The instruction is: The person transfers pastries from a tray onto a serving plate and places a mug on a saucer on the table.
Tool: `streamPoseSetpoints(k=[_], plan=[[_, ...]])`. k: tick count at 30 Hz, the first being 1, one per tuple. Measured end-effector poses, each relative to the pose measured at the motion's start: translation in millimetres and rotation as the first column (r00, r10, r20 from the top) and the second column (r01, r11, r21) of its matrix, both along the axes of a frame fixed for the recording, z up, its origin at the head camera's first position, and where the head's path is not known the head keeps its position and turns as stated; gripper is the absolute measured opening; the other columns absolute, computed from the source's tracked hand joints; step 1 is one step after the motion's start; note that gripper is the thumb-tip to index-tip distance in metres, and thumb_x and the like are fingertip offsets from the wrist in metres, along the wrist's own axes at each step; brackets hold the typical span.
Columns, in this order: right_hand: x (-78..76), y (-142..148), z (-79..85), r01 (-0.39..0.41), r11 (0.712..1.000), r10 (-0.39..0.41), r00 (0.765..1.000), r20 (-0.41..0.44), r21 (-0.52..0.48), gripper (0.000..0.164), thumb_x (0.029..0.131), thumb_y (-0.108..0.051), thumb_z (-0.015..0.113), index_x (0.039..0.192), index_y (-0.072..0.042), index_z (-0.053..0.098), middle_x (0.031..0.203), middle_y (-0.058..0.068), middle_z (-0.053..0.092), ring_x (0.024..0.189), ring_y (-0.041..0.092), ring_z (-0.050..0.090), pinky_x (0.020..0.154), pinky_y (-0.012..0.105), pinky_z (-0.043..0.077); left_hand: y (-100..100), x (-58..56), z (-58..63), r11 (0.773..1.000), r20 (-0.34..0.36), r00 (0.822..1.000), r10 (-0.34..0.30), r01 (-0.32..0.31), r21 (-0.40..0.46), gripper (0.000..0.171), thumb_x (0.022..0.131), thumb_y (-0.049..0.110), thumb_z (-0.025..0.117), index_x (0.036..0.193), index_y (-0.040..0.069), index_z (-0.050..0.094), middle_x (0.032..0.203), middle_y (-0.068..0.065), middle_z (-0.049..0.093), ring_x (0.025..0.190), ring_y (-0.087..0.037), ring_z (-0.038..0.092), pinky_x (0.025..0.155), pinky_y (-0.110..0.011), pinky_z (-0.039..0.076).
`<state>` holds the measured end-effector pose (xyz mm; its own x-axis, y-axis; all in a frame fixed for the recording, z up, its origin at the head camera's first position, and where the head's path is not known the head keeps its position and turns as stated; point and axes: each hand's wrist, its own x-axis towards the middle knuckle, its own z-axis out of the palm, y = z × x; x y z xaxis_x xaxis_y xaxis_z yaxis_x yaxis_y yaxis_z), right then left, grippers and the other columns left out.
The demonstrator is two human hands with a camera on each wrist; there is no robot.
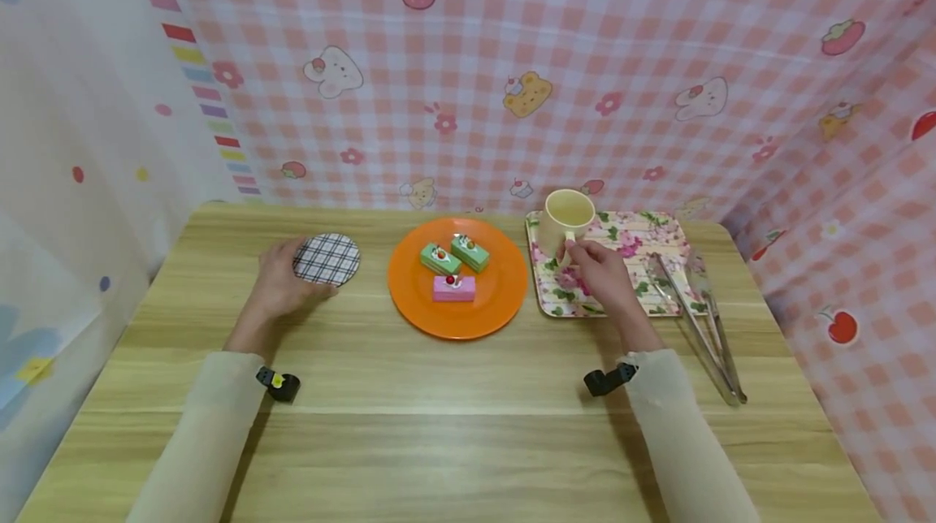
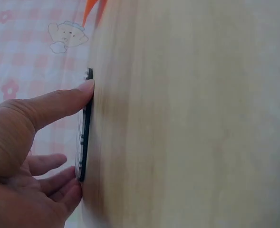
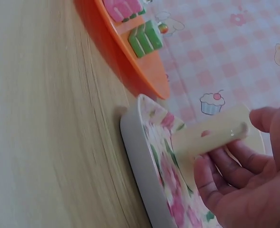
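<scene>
My left hand [image 1: 280, 279] grips a round coaster [image 1: 329, 260] with a black-and-white check by its edges. In the left wrist view the thumb [image 2: 86, 89] lies at one side of the dark coaster rim and the fingertips at the other; the coaster lies at the tabletop. My right hand [image 1: 608, 278] holds a cream mug [image 1: 561, 224] by its handle [image 3: 227, 137], fingers curled under it and thumb near its top. The mug is upright at the left part of a floral tray [image 1: 632, 235]; its base is partly hidden.
Between the hands sits an orange plate [image 1: 497, 313] bearing two green cake pieces [image 1: 470, 253] and a pink one [image 1: 453, 289]. Metal tongs [image 1: 702, 336] rest across the tray's right edge, reaching onto the wooden table [image 1: 453, 458]. A checked curtain [image 1: 439, 60] hangs behind.
</scene>
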<state>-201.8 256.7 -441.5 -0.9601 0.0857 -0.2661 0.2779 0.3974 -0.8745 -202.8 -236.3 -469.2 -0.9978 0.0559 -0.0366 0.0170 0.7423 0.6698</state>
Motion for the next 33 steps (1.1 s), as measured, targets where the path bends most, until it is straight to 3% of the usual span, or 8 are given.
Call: streamPoseSetpoints(k=[4,9,13,20,25,33], plan=[[-1.8,-4.4,-3.9,0.007,0.993,-0.013,0.999,-0.049,-0.117,0.058,0.105,-0.057,0.045,0.128,-0.007,0.064,0.122,0.009,0.064,0.111,0.022,0.064,0.098,0.039,0.061,-0.8,0.2,-0.3,1.0,0.027,0.999,0.022,-0.022,-0.016,0.101,0.077,0.023,0.09,0.153,-0.01,0.032,0.153,-0.037,0.032,0.141,-0.053,0.024,0.118,-0.068,0.033],[-5.3,-9.7,-6.7,0.021,0.977,-0.037,0.997,-0.071,-0.211,0.058,0.108,-0.048,0.045,0.13,0.003,0.062,0.106,0.008,0.065,0.086,0.02,0.062,0.079,0.032,0.062,-1.3,0.3,1.0,0.999,0.049,0.998,0.033,-0.032,-0.02,0.103,0.077,0.026,0.09,0.155,-0.007,0.032,0.154,-0.036,0.031,0.142,-0.053,0.023,0.118,-0.069,0.033],[-7.8,-13.9,-5.4,0.035,0.976,-0.048,0.997,-0.057,-0.215,0.056,0.109,-0.044,0.044,0.129,0.004,0.063,0.102,0.009,0.063,0.08,0.02,0.058,0.073,0.028,0.059,-1.6,-0.9,2.2,0.999,0.056,0.998,0.034,-0.033,-0.024,0.104,0.077,0.027,0.09,0.156,-0.007,0.031,0.155,-0.036,0.03,0.141,-0.054,0.023,0.117,-0.07,0.034],[-8.8,-20.4,-2.9,0.053,0.973,-0.061,0.998,-0.027,-0.225,0.053,0.111,-0.041,0.04,0.129,0.004,0.061,0.101,0.008,0.06,0.085,0.022,0.057,0.083,0.031,0.062,-4.9,-1.3,1.7,0.999,0.079,0.995,0.053,-0.052,-0.008,0.106,0.076,0.027,0.091,0.157,-0.005,0.03,0.156,-0.035,0.025,0.141,-0.053,0.023,0.117,-0.07,0.035],[-8.6,-24.3,-4.5,0.112,0.951,-0.12,0.993,-0.01,-0.29,0.049,0.111,-0.039,0.041,0.128,0.003,0.062,0.094,0.003,0.06,0.084,0.019,0.059,0.082,0.03,0.064,-7.1,-0.6,0.4,0.998,0.088,0.994,0.068,-0.068,0.006,0.105,0.075,0.026,0.091,0.156,-0.005,0.032,0.154,-0.035,0.024,0.14,-0.052,0.024,0.118,-0.069,0.035],[-4.6,-22.0,-3.9,0.174,0.939,-0.192,0.981,-0.032,-0.298,0.046,0.11,-0.039,0.044,0.124,0.001,0.063,0.092,0.001,0.058,0.076,0.017,0.062,0.073,0.03,0.065,-3.9,-2.6,-1.1,0.995,0.085,0.992,0.089,-0.092,0.028,0.104,0.073,0.022,0.092,0.155,-0.006,0.034,0.153,-0.033,0.027,0.138,-0.049,0.027,0.119,-0.066,0.035]])
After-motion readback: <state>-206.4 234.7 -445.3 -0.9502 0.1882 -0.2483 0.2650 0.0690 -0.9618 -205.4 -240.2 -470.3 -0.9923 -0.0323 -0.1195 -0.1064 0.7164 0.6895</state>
